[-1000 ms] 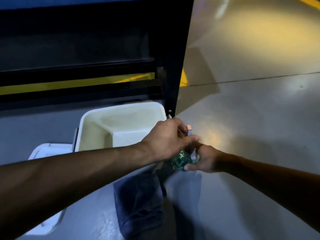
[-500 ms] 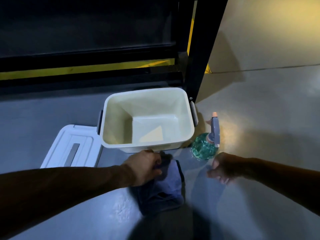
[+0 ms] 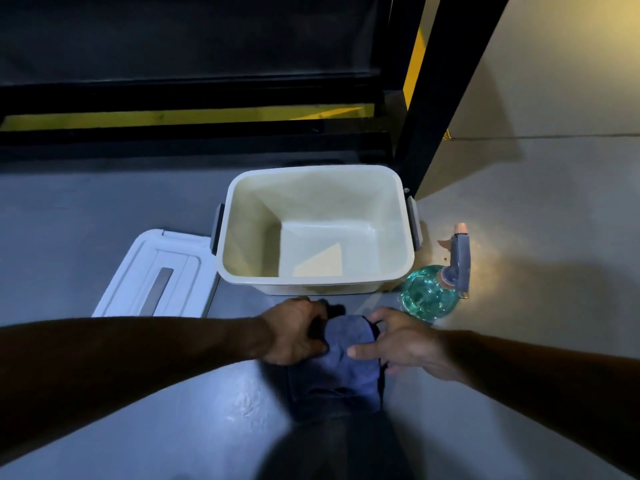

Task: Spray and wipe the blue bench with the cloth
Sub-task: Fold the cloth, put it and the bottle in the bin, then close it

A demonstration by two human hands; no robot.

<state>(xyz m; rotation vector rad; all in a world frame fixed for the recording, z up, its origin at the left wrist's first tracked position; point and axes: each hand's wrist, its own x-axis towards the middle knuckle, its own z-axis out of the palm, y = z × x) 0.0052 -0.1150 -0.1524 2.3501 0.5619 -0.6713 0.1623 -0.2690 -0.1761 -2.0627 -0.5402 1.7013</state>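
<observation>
A dark blue cloth (image 3: 346, 372) lies bunched on the blue-grey bench surface (image 3: 194, 424) just in front of me. My left hand (image 3: 294, 332) has its fingers curled over the cloth's far left corner. Fingers along the right edge and thumb pressed on top, my right hand (image 3: 410, 344) holds the cloth's other side. A green spray bottle (image 3: 429, 299) with a grey trigger head and pink nozzle stands upright beyond my right hand, untouched.
A cream plastic tub (image 3: 311, 282) sits open just beyond the cloth, with its white lid (image 3: 156, 275) lying flat to its left. A black frame post (image 3: 436, 98) rises behind the tub. A dark shadow covers the near surface.
Both hands left the spray bottle, which now stands on the surface. My left hand went to the cloth first; my right hand has now joined it.
</observation>
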